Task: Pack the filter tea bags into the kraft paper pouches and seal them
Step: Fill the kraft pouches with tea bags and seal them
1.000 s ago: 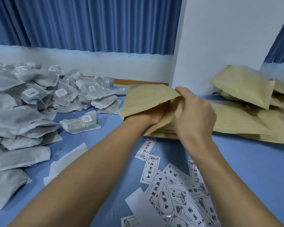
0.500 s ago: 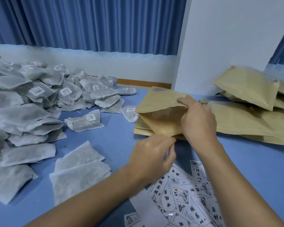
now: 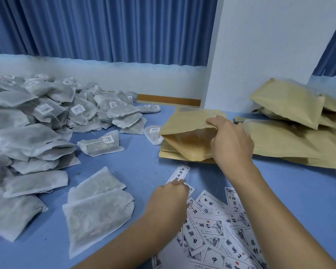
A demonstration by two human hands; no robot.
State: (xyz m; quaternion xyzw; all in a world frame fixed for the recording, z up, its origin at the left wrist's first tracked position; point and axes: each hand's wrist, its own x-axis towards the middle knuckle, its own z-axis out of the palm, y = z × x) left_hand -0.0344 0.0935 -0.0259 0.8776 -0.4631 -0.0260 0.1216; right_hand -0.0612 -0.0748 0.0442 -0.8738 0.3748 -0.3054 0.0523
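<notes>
My right hand (image 3: 231, 141) grips the upper flap of a kraft paper pouch (image 3: 190, 123) and holds its mouth open on top of a flat stack of pouches (image 3: 175, 155). My left hand (image 3: 170, 198) is low at the centre, with its fingertips on a narrow printed label (image 3: 179, 172) lying on the blue table (image 3: 144, 167). Two white filter tea bags (image 3: 97, 208) lie overlapped just left of my left hand. A single tagged tea bag (image 3: 100, 145) sits farther back.
A big heap of filter tea bags (image 3: 33, 121) covers the left of the table. Filled kraft pouches (image 3: 291, 117) are piled at the right against a white pillar (image 3: 264, 55). Several printed labels (image 3: 217, 230) are scattered at the front centre.
My left hand came out of the pouch, swung down toward me and now touches a label. My right hand kept hold of the pouch flap, and the two near tea bags came into sight.
</notes>
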